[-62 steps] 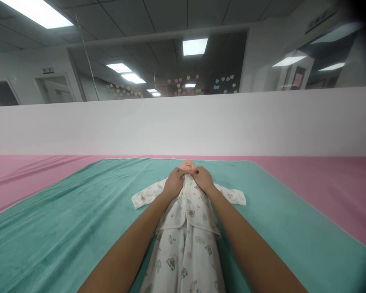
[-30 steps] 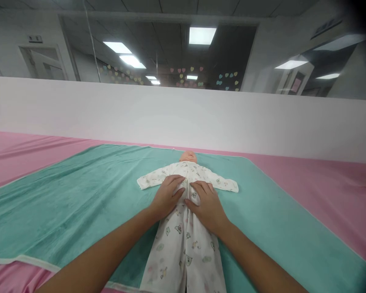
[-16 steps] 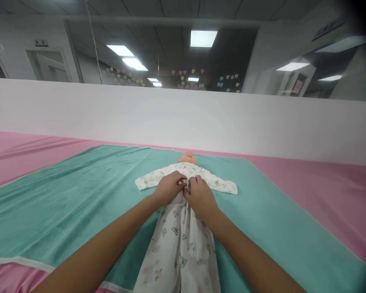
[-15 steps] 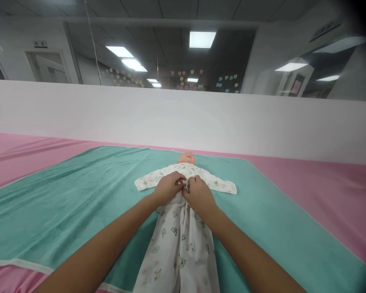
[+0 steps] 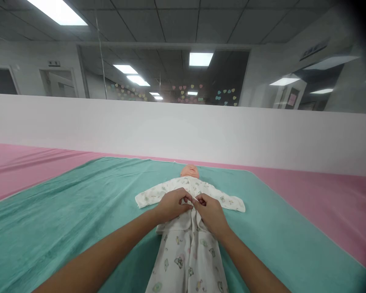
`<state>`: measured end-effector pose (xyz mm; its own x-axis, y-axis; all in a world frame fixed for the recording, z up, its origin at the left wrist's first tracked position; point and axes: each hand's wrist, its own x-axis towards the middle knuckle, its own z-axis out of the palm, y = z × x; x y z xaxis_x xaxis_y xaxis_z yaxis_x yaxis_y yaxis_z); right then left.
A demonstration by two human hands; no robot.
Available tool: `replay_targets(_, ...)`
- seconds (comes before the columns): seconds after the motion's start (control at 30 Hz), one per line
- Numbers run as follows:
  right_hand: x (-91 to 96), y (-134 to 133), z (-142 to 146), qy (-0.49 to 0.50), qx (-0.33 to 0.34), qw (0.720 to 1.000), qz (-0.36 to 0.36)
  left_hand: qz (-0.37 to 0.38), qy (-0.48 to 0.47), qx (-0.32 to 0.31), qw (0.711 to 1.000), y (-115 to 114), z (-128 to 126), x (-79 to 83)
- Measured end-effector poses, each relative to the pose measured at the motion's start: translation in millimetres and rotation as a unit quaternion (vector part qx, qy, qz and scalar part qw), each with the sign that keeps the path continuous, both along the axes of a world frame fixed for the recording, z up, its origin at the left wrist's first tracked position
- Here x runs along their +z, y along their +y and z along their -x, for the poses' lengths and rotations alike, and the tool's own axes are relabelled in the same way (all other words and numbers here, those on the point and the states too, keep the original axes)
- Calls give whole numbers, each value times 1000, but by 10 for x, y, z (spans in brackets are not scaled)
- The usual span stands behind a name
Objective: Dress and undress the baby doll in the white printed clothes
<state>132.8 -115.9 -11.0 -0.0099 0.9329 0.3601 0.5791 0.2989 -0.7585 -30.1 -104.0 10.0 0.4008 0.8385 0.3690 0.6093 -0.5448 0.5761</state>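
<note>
A baby doll (image 5: 189,171) lies on its back with its head at the far end. It wears a white printed baby jacket (image 5: 163,190) with both sleeves spread sideways, and matching trousers (image 5: 183,260) stretch toward me. Over the jacket's middle, my left hand (image 5: 174,204) pinches the front edge of the cloth. Close against it, my right hand (image 5: 212,211) pinches the opposite front edge. The fingertips almost meet, and whatever fastening lies between them is hidden. Below my hands the jacket's lower front hangs slightly parted.
A green blanket (image 5: 88,211) with some creases lies under the doll, over a pink sheet (image 5: 320,203). A white wall panel (image 5: 171,130) rises behind, with a mirror or window (image 5: 167,73) above it showing ceiling lights and heart stickers.
My view has tilted upward. Both hands stay at the jacket front; the small pale piece seen between my fingers is now hidden, and the jacket's lower front lies flatter.
</note>
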Motion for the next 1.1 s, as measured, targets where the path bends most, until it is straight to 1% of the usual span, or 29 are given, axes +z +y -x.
replay_targets(0.1,5,-14,4,69,30,997,3,-45,-16,40,998,-48,-11,-86)
replay_targets(0.17,9,-25,-7,110,54,992,9,-51,-41,54,996,-78,-24,-126)
replay_targets(0.2,10,-28,-15,123,63,990,14,-39,-56,56,996,-91,-30,-136)
replay_targets(0.27,9,-26,-32,142,78,986,25,13,-94,58,994,-106,-38,-136)
replay_targets(0.33,7,-19,-50,154,88,983,36,73,-139,61,986,-110,-42,-119)
replay_targets(0.4,7,-17,-64,163,96,981,48,114,-184,54,975,-109,-46,-98)
replay_targets(0.5,17,-34,-76,159,94,981,61,150,-240,42,958,-112,-68,-80)
replay_targets(0.67,32,-78,-64,141,79,985,66,191,-299,55,933,-150,-126,-48)
replay_targets(0.8,20,-93,-37,97,61,992,55,235,-335,47,911,-173,-147,-19)
replay_targets(0.87,17,-99,-27,87,59,993,50,231,-332,49,913,-175,-152,-25)
replay_targets(0.97,23,-111,-27,109,65,990,64,210,-312,61,925,-169,-156,-44)
replay_targets(1.1,37,-125,-38,128,69,986,82,205,-304,74,928,-161,-159,-49)
